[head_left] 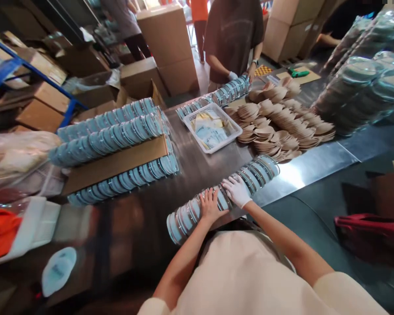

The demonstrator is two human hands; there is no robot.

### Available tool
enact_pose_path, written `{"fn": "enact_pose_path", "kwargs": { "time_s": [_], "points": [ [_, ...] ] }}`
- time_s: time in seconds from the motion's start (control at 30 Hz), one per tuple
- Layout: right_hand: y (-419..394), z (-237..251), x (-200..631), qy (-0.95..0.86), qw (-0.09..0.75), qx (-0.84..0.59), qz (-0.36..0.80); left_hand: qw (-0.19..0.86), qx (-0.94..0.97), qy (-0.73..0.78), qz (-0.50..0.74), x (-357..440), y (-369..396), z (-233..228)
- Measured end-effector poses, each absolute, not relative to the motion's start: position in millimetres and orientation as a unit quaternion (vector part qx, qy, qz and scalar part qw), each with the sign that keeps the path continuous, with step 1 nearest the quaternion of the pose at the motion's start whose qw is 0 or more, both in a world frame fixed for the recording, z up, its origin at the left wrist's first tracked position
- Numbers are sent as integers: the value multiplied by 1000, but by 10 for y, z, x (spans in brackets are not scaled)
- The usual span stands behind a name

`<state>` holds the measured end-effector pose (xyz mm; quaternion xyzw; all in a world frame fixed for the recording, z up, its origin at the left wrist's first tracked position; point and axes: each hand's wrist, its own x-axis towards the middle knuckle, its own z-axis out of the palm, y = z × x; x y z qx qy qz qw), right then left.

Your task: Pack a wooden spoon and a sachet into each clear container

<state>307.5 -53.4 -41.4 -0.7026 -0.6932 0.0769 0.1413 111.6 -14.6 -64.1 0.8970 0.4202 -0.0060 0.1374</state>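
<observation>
A long row of round clear-edged containers with pale discs (260,171) lies on its side along the near edge of the metal table. My bare left hand (210,205) rests on the middle of this row, fingers spread over the rims. Just to its right, my right hand (238,191), in a white glove, lies over the same row with its fingers stretched out. Neither hand is wrapped round a container. Beyond the row stands a white plastic basket (209,151) with pale blue-white and yellowish packets (213,132) inside.
Fanned stacks of brown scoop-shaped pieces (276,116) cover the table's right part. Tall stacks of clear round containers (357,74) rise behind them. More rows (118,135) lie left around a cardboard strip (118,164). Across the table, a person (233,35) handles another row (230,92).
</observation>
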Motion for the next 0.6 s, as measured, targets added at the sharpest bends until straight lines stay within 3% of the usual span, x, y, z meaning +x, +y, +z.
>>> {"fn": "enact_pose_path", "kwargs": {
  "time_s": [0.13, 0.23, 0.37, 0.47, 0.6],
  "points": [
    [-582, -482, 3153, -698, 170, -690, 91, 124, 905, 408, -11, 908, -200, -630],
    [-710, -511, 3169, -701, 238, -664, 106, 114, 894, 433, -5, 698, -185, -552],
    [-1006, -638, 2997, -721, 332, -581, 180, 86, 709, 685, 142, -31, -59, -499],
    [-1100, -728, 2717, -714, 317, -579, 234, 151, 442, 850, 245, -648, -18, -576],
    [-900, -687, 2356, -646, 284, -662, 252, 247, 398, 848, 246, -962, -75, -758]
  ]
}}
